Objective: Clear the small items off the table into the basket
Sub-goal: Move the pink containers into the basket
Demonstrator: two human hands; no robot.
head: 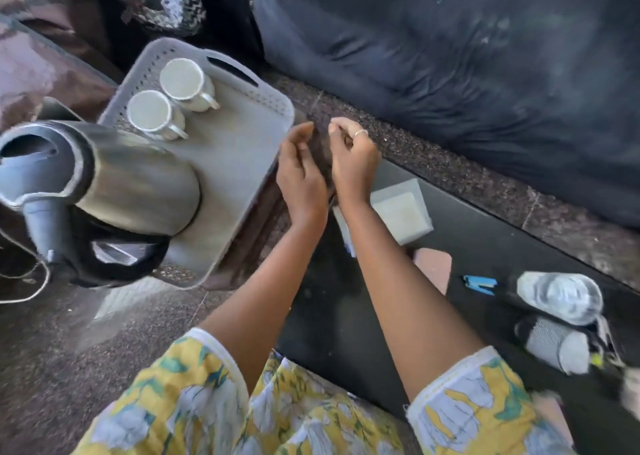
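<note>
While your hands meet beside the basket (221, 164), their hold is unclear.
Left hand (300, 174) and right hand (353, 158) half-curled, contents blurred; bottle (559, 297) and stapler (479, 284) remain on the tabletop (381, 299), well right of it; gather those deliberately.

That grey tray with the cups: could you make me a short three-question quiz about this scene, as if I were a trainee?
1. True or false: the two white cups stand on the black table.
2. Which stands on the grey tray with the cups? A) steel kettle B) blue stapler C) plastic bottle
3. Fill in: a ring shows on the ___ hand; the left hand is beside it.

Key: 1 false; 2 A; 3 right.
</note>
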